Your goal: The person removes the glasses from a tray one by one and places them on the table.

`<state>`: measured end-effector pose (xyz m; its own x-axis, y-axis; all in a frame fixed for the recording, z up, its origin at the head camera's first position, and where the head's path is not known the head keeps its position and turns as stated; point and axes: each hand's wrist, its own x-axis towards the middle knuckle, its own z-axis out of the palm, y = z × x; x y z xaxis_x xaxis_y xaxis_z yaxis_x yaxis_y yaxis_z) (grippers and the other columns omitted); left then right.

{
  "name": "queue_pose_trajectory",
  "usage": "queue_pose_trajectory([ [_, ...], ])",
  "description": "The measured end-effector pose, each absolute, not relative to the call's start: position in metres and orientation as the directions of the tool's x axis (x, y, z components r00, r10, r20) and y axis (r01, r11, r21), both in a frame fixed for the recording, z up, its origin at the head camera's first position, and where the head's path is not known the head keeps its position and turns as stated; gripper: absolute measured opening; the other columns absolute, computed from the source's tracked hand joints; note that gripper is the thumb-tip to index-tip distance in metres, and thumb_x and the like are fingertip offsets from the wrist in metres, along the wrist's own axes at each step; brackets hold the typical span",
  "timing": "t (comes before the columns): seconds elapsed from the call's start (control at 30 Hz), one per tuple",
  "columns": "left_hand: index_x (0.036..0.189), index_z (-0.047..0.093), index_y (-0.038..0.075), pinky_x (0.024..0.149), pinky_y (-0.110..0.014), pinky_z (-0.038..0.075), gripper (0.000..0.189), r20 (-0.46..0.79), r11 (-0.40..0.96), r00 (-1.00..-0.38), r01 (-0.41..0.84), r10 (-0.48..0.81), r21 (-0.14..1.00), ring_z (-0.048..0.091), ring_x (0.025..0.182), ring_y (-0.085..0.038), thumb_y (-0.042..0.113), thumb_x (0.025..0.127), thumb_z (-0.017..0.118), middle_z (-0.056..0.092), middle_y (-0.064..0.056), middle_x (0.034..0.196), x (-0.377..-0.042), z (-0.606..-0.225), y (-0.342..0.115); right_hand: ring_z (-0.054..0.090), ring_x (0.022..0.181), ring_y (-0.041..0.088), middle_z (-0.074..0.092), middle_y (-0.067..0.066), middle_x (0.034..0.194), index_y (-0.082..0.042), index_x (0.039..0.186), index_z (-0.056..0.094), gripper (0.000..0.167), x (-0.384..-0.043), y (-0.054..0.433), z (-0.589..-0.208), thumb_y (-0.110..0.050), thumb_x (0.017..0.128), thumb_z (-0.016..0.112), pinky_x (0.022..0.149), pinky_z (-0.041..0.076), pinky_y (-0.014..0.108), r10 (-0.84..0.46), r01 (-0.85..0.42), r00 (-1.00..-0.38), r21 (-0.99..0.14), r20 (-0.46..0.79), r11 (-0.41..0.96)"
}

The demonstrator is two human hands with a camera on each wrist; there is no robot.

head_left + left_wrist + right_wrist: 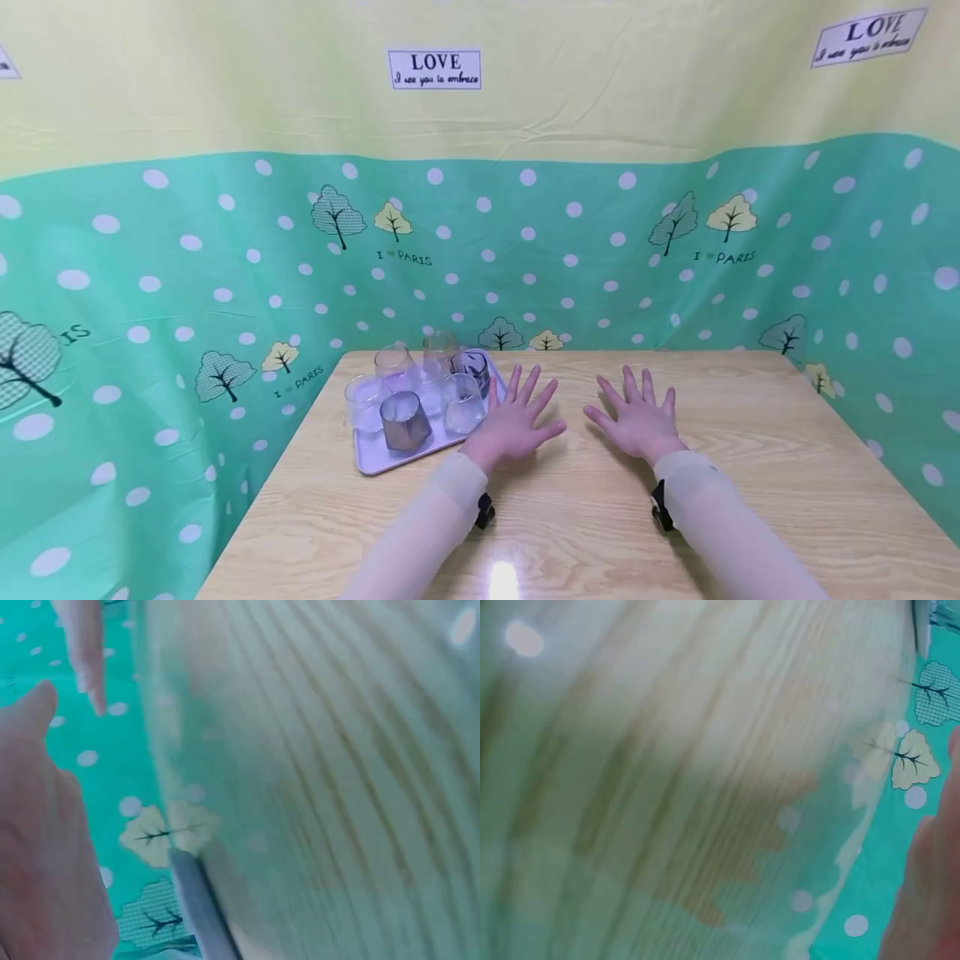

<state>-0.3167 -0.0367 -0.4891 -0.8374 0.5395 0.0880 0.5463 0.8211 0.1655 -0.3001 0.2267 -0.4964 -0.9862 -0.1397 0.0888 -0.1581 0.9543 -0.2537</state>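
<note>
My left hand (513, 425) is held with fingers spread, palm down, just right of a pale lavender tray (390, 464). Several drinking glasses stand on that tray: clear ones such as a front-right clear glass (462, 406), a smoky grey glass (405, 423) at the front, and a dark-patterned glass (472, 371) at the back right. To the right, my right hand (637, 421) is also spread, holding nothing, over the wooden table. Part of the left hand (52, 855) shows in the left wrist view beside the tray's edge (201, 907). The right wrist view catches only a strip of right hand (930, 892).
The light wood table (585, 533) reflects a bright lamp spot near its front. A green dotted curtain (570, 275) hangs behind the table and along both sides. Dark wrist straps (660, 507) sit at the sleeve cuffs.
</note>
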Motion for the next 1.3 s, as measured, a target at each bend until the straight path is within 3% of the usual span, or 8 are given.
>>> queue_pose_trajectory([
  [0.17,0.173,0.016,0.029,0.127,-0.07,0.007,0.077,0.208,0.706,-0.803,0.592,0.559,0.389,0.001,0.164,-0.034,0.064,0.109,0.04,-0.003,-0.001,0.18,-0.3,-0.471,-0.069,0.004,0.158,0.058,0.011,0.031,0.174,-0.02,0.171,0.029,0.085,-0.303,0.221,-0.496,-0.075,0.106,0.032,0.117,0.007,0.085,-0.167,-0.189,-0.981,-0.314,0.096,0.931],
  [0.4,0.155,0.054,0.004,0.115,-0.057,0.047,0.046,0.402,0.32,-0.786,0.576,0.469,0.753,0.06,0.137,-0.036,0.025,0.115,0.048,0.058,-0.013,0.156,-0.266,-0.427,-0.145,0.034,0.152,0.053,0.039,0.029,0.165,-0.007,0.164,0.041,0.07,-0.309,0.203,-0.487,-0.051,0.112,0.05,0.12,0.03,0.072,-0.231,-0.269,-0.963,-0.463,0.139,0.845],
  [0.57,0.136,0.062,-0.015,0.09,-0.04,0.064,0.037,0.55,0.078,-0.784,0.592,0.288,0.802,0.076,0.105,-0.03,0.009,0.114,0.045,0.071,-0.03,0.128,-0.262,-0.412,-0.207,0.059,0.135,0.044,0.052,0.021,0.16,-0.008,0.16,0.049,0.063,-0.315,0.181,-0.486,-0.044,0.11,0.06,0.121,0.038,0.061,-0.24,-0.241,-0.967,-0.64,0.09,0.73],
  [0.73,0.127,0.065,-0.018,0.072,-0.028,0.064,0.034,0.583,0.031,-0.813,0.583,0.014,0.812,0.079,0.089,-0.019,0.009,0.113,0.051,0.079,-0.017,0.113,-0.268,-0.419,-0.271,0.06,0.135,0.04,0.059,0.02,0.152,-0.009,0.156,0.055,0.055,-0.32,0.151,-0.49,-0.03,0.107,0.067,0.115,0.047,0.057,-0.236,-0.186,-0.971,-0.745,0.039,0.641],
  [0.87,0.129,0.064,-0.017,0.069,-0.026,0.063,0.035,0.504,0.067,-0.847,0.501,-0.17,0.863,0.078,0.087,-0.016,0.012,0.112,0.056,0.079,-0.014,0.112,-0.271,-0.435,-0.313,0.063,0.131,0.039,0.061,0.02,0.149,-0.007,0.155,0.056,0.055,-0.321,0.131,-0.494,-0.025,0.105,0.07,0.111,0.051,0.055,-0.242,-0.156,-0.97,-0.796,0.012,0.585],
  [1.03,0.155,0.049,-0.003,0.084,-0.022,0.061,0.056,0.227,0.266,-0.96,0.178,-0.166,0.947,0.07,0.107,-0.005,0.025,0.109,0.065,0.061,-0.025,0.146,-0.274,-0.464,-0.348,0.062,0.132,0.039,0.063,0.02,0.147,-0.007,0.155,0.056,0.057,-0.325,0.11,-0.494,-0.023,0.103,0.073,0.108,0.054,0.054,-0.219,-0.112,-0.976,-0.822,-0.016,0.558],
  [1.17,0.165,0.032,-0.003,0.097,-0.026,0.058,0.077,0.018,0.419,-0.999,0.001,-0.036,0.908,0.064,0.132,-0.027,0.023,0.105,0.072,0.044,-0.029,0.162,-0.276,-0.485,-0.361,0.062,0.131,0.039,0.065,0.021,0.143,-0.002,0.155,0.054,0.058,-0.329,0.099,-0.496,-0.021,0.103,0.072,0.113,0.049,0.054,-0.211,-0.121,-0.978,-0.817,-0.001,0.564],
  [1.3,0.161,0.034,-0.011,0.109,-0.036,0.053,0.081,-0.069,0.476,-0.994,-0.021,0.082,0.879,0.053,0.142,-0.045,0.013,0.098,0.079,0.045,-0.031,0.16,-0.276,-0.494,-0.361,0.064,0.128,0.039,0.069,0.022,0.136,0.002,0.151,0.056,0.054,-0.332,0.091,-0.498,-0.017,0.103,0.071,0.115,0.047,0.055,-0.196,-0.135,-0.98,-0.795,0.021,0.591],
])
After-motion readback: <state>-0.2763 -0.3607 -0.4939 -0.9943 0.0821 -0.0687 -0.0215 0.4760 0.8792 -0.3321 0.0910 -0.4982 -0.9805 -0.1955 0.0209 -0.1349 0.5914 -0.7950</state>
